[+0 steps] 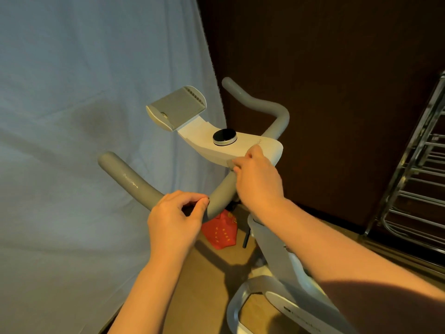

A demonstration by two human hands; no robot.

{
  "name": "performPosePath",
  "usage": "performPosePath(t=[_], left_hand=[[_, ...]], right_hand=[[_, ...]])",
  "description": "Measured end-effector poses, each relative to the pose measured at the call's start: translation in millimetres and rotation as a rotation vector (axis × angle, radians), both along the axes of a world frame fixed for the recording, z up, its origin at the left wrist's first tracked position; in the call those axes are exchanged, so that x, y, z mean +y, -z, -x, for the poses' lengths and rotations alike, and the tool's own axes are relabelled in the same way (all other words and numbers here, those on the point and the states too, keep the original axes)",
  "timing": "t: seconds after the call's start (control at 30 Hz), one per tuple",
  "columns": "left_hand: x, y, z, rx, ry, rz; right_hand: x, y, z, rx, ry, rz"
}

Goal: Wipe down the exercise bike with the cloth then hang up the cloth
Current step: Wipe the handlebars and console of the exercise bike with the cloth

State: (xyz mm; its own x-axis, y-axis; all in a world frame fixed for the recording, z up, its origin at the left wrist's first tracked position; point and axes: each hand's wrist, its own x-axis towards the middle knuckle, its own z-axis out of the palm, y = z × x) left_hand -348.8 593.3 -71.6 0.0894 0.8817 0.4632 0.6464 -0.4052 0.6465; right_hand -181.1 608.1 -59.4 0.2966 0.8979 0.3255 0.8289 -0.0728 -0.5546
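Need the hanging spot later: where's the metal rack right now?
In the head view, the metal rack stands at the far right edge, beyond the exercise bike.

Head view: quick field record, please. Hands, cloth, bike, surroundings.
left hand: gripping the left handlebar
right hand: fingers curled at the near edge of the white console
cloth: cannot tell; only a small pale bit shows under the right hand's fingers
knob: dark, on top of the console
floor: red bag
far right: metal rack
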Motion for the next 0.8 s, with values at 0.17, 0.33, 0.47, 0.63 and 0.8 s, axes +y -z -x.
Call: performPosePath(t=[0.17, 0.33, 0.47, 0.63, 0.8], left_hand=[[0.0, 2.7, 0.6, 0.009, 0.014, -0.037], [-1.0, 2.7, 1.0, -0.009, 0.011, -0.025], [0.9, 1.8, 0.9, 0.0, 0.019, -0.023], [-0.4, 2.7, 0.6, -0.022, 0.005, -0.025], [2.2, 2.9, 0.8, -0.007, 0.016, -0.026]], right_hand=[[1.4, -4.8, 0.3, -0.064, -0.152, 0.044], [-5.7, -1.3, 12.8, -0.157, -0.098, 0.032], [2.3, -10.6, -2.9, -0.034, -0.181, 0.082], [-6.4, -5.4, 18.0, -0.199, -0.098, 0.078], [4.7, -13.2, 2.0, -0.086, -0.156, 0.097]])
